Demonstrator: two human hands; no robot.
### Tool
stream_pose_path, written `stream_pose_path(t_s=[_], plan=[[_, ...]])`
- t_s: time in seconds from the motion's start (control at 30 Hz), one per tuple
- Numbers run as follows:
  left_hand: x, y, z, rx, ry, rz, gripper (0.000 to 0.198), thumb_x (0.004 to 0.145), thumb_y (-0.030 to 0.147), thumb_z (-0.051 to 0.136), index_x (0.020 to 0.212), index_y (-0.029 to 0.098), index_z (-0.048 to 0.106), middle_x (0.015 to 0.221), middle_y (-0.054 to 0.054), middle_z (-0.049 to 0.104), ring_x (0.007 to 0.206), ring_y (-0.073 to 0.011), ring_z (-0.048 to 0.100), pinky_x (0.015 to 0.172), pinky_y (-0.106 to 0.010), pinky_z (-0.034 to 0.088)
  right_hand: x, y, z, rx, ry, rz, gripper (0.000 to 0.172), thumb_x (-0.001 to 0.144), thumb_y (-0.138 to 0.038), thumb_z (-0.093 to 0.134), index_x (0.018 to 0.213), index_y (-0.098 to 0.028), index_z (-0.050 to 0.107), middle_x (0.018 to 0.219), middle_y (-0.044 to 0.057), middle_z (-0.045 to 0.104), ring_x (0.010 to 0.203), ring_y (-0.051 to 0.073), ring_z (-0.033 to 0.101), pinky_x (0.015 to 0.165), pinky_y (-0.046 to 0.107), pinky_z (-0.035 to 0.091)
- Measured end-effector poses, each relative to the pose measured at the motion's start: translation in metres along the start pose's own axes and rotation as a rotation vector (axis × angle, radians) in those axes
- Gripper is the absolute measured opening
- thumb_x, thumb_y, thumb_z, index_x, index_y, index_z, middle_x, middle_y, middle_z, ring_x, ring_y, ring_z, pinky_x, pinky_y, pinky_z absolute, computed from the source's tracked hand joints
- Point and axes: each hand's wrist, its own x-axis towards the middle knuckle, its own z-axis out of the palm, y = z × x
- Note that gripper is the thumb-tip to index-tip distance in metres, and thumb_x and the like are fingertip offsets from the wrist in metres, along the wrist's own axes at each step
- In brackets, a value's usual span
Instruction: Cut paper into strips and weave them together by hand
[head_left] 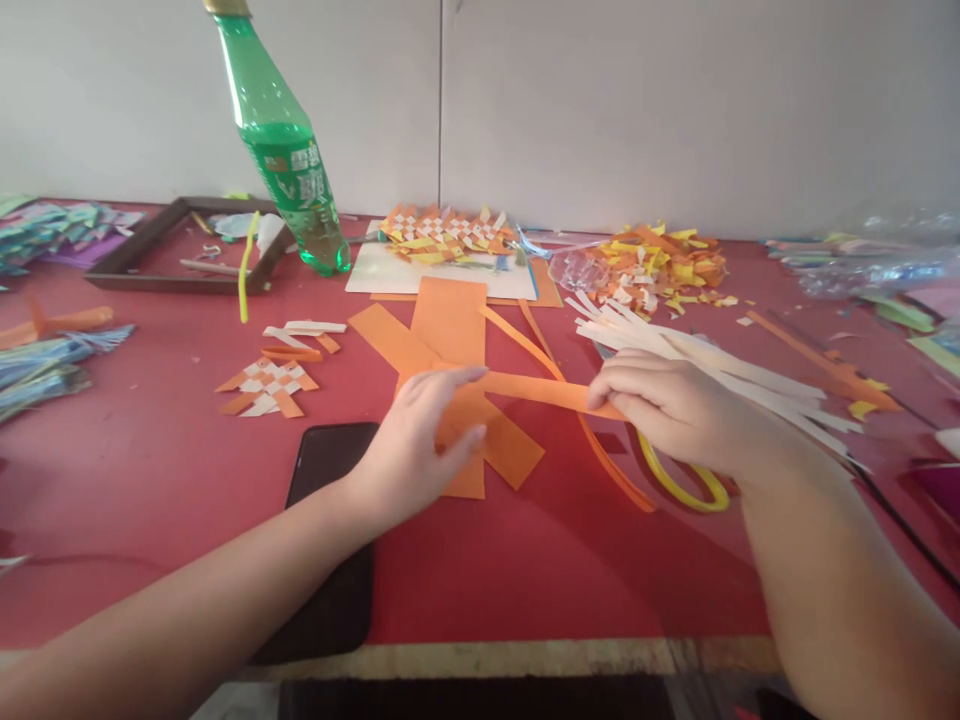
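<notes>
My right hand [667, 410] pinches one end of a narrow orange paper strip [532, 387], which stretches left over wider orange paper pieces [450, 320]. Those pieces lie crossed on one another on the red table. Above them my left hand [420, 440] hovers or rests with thumb and fingers apart; whether it touches the paper I cannot tell. The strip's left end is hidden behind that hand. Beside my right hand lie several pale paper strips [712, 365] and a yellow loop [686, 485]. Thin curled orange strips [615, 465] reach under the held strip.
A black phone [330, 590] lies under my left forearm. Left of centre is a small woven orange-and-white paper piece [270, 385]. Farther back stand a green bottle [289, 160], a dark frame [135, 245], woven paper on a white card [442, 270], and an orange-yellow paper heap [660, 260].
</notes>
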Motion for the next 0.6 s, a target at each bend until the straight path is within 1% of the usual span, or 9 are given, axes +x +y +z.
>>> stream_pose_path(t_s=[0.03, 0.1, 0.17, 0.23, 0.27, 0.33, 0.43, 0.5, 0.6], plan=[[-0.002, 0.002, 0.0, 0.134, -0.04, 0.073, 0.047, 0.09, 0.024, 0.058, 0.136, 0.024, 0.047, 0.138, -0.011, 0.057, 0.134, -0.0301, 0.043, 0.111, -0.049, 0.034, 0.0, -0.004, -0.001, 0.05, 0.026, -0.073, 0.023, 0.087, -0.013, 0.043, 0.076, -0.021, 0.062, 0.075, 0.004, 0.062, 0.074, 0.02, 0.057, 0.072, 0.035, 0.044], [-0.005, 0.007, 0.001, 0.32, -0.126, 0.173, 0.056, 0.093, 0.027, 0.054, 0.146, 0.023, 0.035, 0.149, -0.011, 0.047, 0.143, -0.0328, 0.029, 0.115, -0.056, 0.024, -0.002, -0.014, -0.004, 0.16, 0.017, -0.224, 0.022, 0.088, -0.01, 0.045, 0.077, -0.021, 0.06, 0.072, 0.003, 0.06, 0.072, 0.019, 0.053, 0.07, 0.035, 0.042], [-0.007, 0.012, 0.001, 0.401, -0.238, 0.207, 0.068, 0.095, 0.035, 0.053, 0.152, 0.021, 0.02, 0.155, -0.013, 0.039, 0.148, -0.0357, 0.015, 0.115, -0.063, 0.013, -0.004, -0.026, -0.007, 0.27, -0.038, -0.321, 0.023, 0.089, -0.006, 0.044, 0.083, -0.02, 0.061, 0.074, 0.004, 0.061, 0.077, 0.019, 0.052, 0.074, 0.036, 0.042], [-0.008, 0.015, 0.001, 0.398, -0.34, 0.236, 0.077, 0.095, 0.04, 0.053, 0.154, 0.018, 0.009, 0.151, -0.016, 0.043, 0.149, -0.0363, 0.01, 0.114, -0.068, 0.007, -0.007, -0.037, -0.01, 0.405, -0.085, -0.368, 0.025, 0.09, -0.005, 0.041, 0.086, -0.02, 0.061, 0.072, 0.004, 0.06, 0.075, 0.019, 0.048, 0.072, 0.036, 0.042], [-0.008, 0.016, 0.001, 0.379, -0.374, 0.255, 0.077, 0.095, 0.039, 0.052, 0.153, 0.017, 0.007, 0.147, -0.016, 0.048, 0.148, -0.0354, 0.013, 0.113, -0.069, 0.007, -0.009, -0.041, -0.012, 0.461, -0.099, -0.384, 0.025, 0.091, -0.006, 0.04, 0.086, -0.02, 0.06, 0.07, 0.003, 0.059, 0.072, 0.018, 0.047, 0.07, 0.037, 0.042], [-0.007, 0.016, 0.001, 0.341, -0.39, 0.28, 0.069, 0.096, 0.032, 0.051, 0.151, 0.017, 0.012, 0.135, -0.015, 0.058, 0.142, -0.0324, 0.029, 0.114, -0.067, 0.009, -0.01, -0.043, -0.016, 0.524, -0.094, -0.396, 0.025, 0.092, -0.009, 0.04, 0.083, -0.021, 0.059, 0.065, 0.002, 0.056, 0.066, 0.018, 0.046, 0.067, 0.037, 0.042], [-0.006, 0.013, 0.0, 0.317, -0.315, 0.289, 0.054, 0.094, 0.023, 0.051, 0.142, 0.018, 0.029, 0.115, -0.012, 0.065, 0.117, -0.0266, 0.055, 0.113, -0.061, 0.02, -0.011, -0.034, -0.019, 0.503, -0.069, -0.349, 0.026, 0.093, -0.011, 0.039, 0.08, -0.022, 0.058, 0.065, 0.002, 0.054, 0.062, 0.018, 0.049, 0.063, 0.037, 0.042], [-0.006, 0.01, -0.001, 0.308, -0.238, 0.292, 0.049, 0.092, 0.026, 0.055, 0.137, 0.018, 0.036, 0.105, -0.009, 0.067, 0.103, -0.0242, 0.061, 0.109, -0.056, 0.03, -0.012, -0.021, -0.019, 0.411, -0.031, -0.236, 0.026, 0.092, -0.01, 0.041, 0.077, -0.023, 0.058, 0.067, 0.002, 0.055, 0.064, 0.018, 0.05, 0.063, 0.036, 0.041], [-0.006, 0.007, -0.002, 0.249, -0.164, 0.22, 0.044, 0.089, 0.034, 0.062, 0.128, 0.02, 0.045, 0.099, -0.007, 0.069, 0.096, -0.0228, 0.065, 0.096, -0.045, 0.047, -0.012, -0.002, -0.014, 0.206, 0.058, 0.013, 0.027, 0.086, -0.01, 0.043, 0.066, -0.022, 0.056, 0.066, 0.001, 0.055, 0.065, 0.018, 0.05, 0.066, 0.036, 0.038]])
